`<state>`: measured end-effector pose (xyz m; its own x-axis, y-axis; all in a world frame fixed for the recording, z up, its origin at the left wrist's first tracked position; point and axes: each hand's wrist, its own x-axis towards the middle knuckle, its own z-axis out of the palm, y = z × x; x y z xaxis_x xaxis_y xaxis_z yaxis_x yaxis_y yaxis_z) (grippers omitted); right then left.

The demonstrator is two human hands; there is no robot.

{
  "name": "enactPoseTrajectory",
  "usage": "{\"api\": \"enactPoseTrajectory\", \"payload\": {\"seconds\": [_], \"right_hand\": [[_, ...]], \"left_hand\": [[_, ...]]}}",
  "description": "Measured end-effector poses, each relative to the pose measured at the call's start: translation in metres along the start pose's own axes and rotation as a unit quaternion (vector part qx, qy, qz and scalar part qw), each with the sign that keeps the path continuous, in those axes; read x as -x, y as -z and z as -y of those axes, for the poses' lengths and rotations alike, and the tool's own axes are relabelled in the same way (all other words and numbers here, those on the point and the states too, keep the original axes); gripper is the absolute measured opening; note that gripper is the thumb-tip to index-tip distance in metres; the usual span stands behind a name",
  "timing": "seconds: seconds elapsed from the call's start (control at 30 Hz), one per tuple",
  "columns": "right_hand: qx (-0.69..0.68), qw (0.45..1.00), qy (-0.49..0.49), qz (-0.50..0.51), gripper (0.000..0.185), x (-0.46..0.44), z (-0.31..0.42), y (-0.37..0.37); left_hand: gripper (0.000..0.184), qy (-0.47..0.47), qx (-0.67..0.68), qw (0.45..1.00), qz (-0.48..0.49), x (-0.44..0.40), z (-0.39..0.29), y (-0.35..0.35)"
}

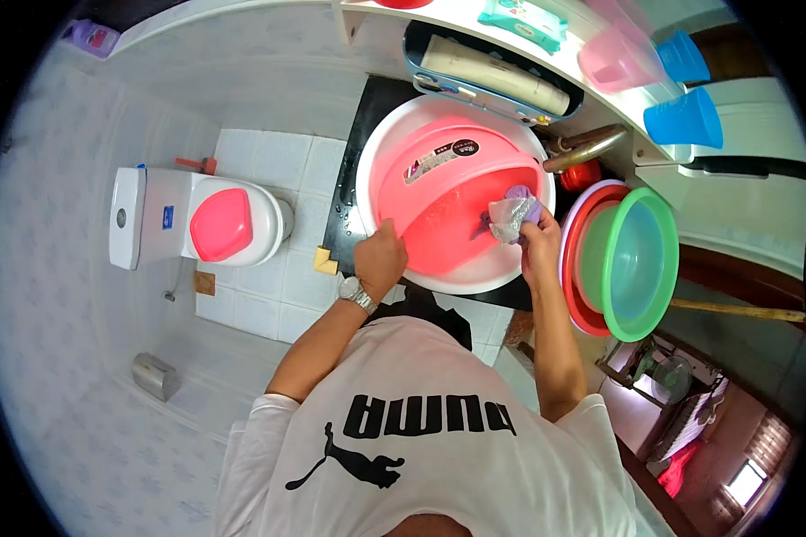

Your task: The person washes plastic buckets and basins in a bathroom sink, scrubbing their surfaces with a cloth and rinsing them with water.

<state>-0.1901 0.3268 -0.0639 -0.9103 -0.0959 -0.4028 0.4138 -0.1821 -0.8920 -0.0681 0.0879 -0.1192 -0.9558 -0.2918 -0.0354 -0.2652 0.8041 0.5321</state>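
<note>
A pink plastic basin [457,224] with a label on its outer side tilts inside the white round sink [364,170]. My left hand [381,262], with a metal watch on the wrist, is closed on the basin's near-left rim. My right hand [539,243] is closed on a purple cloth [521,195] at the basin's right side. A whitish, partly see-through patch covers part of the cloth; I cannot tell whether it is foam or plastic. Water drops show on the basin's inner wall.
A metal faucet [587,150] reaches in from the right. Nested basins, the outermost green [663,268], stand right of the black counter [345,201]. A blue caddy [421,76] sits behind the sink, below a shelf with blue cups [685,119]. Left is a toilet [273,224].
</note>
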Motion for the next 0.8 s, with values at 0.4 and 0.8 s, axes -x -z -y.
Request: {"api": "enactPoseTrajectory", "payload": {"seconds": [0.4, 0.8], "right_hand": [[0.155, 0.986, 0.057, 0.024, 0.037, 0.014, -0.021, 0.056], [-0.016, 0.999, -0.026, 0.016, 0.036, -0.016, -0.046, 0.054]], "left_hand": [[0.024, -0.098, -0.127, 0.984, -0.081, 0.004, 0.014, 0.008], [0.023, -0.207, -0.168, 0.958, -0.105, -0.001, -0.004, 0.006]]}}
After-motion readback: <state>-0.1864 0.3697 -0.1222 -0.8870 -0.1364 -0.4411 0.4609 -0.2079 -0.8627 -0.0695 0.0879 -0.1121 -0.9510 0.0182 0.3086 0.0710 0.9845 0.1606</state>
